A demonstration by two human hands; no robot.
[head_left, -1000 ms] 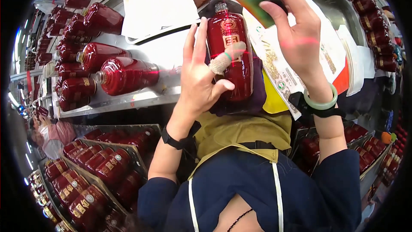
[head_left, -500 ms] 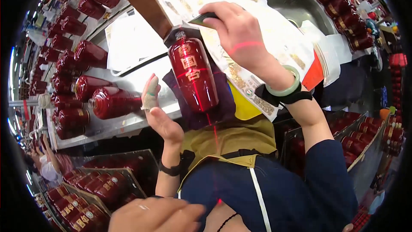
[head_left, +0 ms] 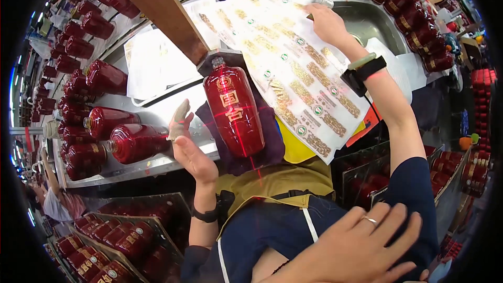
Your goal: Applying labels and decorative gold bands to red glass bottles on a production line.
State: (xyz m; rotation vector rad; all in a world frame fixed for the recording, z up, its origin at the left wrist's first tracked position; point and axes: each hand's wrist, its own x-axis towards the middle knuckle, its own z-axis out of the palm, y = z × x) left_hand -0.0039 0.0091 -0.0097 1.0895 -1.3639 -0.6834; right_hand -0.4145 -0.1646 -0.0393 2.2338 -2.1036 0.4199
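Observation:
A glossy dark red bottle (head_left: 233,115) with gold characters lies on a dark purple cloth (head_left: 267,131), its neck against a bracket at the foot of a wooden post (head_left: 167,15). My left hand (head_left: 193,149) is open beside the bottle, apart from it, a pale wrapping on one finger. To the right lies a white decal sheet (head_left: 272,36) with gold patterns and small green round marks. My right hand (head_left: 331,25) is at the sheet's far right edge, next to the sink. Its fingers are closed on a dark flat scraper, mostly hidden.
Red bottles (head_left: 141,143) lie and stand on the left bench. A metal sink (head_left: 369,21) is at back right, more bottles (head_left: 414,18) beyond it. Crates of bottles (head_left: 126,230) flank me below. Another person's ringed hand (head_left: 361,246) is over my lower right front.
My right hand has moved right, from above the bottle's neck to the sheet's far edge. The other person's hand has shifted right. My left hand stays open by the bottle.

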